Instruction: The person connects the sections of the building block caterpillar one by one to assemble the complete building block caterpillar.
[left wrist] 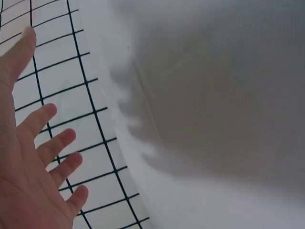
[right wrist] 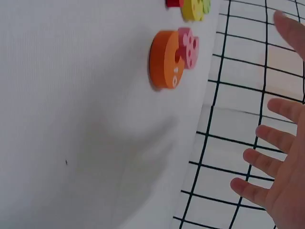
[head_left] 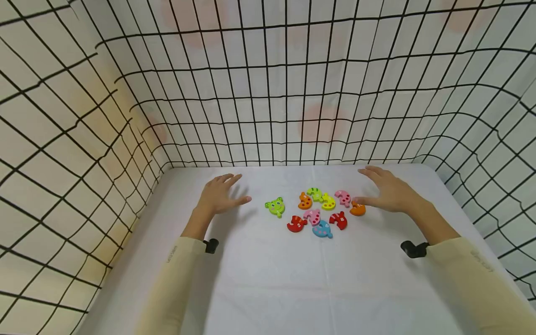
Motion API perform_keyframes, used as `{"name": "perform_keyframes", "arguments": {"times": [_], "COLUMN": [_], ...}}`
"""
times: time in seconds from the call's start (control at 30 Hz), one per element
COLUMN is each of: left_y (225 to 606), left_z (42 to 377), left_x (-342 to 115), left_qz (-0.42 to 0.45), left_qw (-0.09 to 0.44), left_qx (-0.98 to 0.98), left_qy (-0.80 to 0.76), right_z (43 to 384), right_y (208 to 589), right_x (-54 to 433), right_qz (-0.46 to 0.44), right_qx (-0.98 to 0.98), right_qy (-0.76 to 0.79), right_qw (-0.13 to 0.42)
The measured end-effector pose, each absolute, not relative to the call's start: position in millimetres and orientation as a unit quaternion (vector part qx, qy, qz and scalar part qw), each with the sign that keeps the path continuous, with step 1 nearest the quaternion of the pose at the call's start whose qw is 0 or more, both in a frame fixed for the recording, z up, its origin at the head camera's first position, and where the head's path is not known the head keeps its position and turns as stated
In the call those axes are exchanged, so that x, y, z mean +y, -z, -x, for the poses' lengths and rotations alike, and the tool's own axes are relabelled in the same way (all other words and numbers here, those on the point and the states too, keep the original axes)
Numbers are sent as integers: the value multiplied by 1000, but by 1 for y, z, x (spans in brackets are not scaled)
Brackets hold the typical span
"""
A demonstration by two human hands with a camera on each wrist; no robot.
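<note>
Observed left grip and right grip both wide. Located green frog-faced piece below centre of head view; logged coloured pieces clustered right of it on tabletop.

The head camera is looking forward and down from above, farther back, taking in the tabletop, black grid, left grip and right grip. Each wrist camera is facing past its own grip toward the grid from close by, tilted. Head and right wrist views are sharing an orange piece and a pink piece.
</note>
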State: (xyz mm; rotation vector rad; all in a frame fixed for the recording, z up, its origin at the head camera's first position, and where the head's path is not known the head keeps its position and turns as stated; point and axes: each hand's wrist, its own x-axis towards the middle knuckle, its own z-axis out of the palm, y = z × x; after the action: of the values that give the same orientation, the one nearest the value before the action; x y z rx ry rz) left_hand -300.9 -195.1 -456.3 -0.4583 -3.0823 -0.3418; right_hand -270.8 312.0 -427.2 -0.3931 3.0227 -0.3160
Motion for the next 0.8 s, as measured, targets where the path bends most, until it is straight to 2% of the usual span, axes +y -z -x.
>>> {"name": "perform_keyframes", "arguments": {"times": [0.43, 0.8], "left_y": [479, 494], "left_z": [294, 287], "left_x": [-159, -136], "left_qz": [171, 225], "left_qw": [-25, -60], "left_qx": [-966, -940], "left_qy": [192, 249], "right_z": [258, 251], "right_y": [449, 464], "right_x": [261, 213], "right_qz": [146, 176], "right_qx": [971, 955], "right_qy": [184, 235], "right_qw": [40, 43]}}
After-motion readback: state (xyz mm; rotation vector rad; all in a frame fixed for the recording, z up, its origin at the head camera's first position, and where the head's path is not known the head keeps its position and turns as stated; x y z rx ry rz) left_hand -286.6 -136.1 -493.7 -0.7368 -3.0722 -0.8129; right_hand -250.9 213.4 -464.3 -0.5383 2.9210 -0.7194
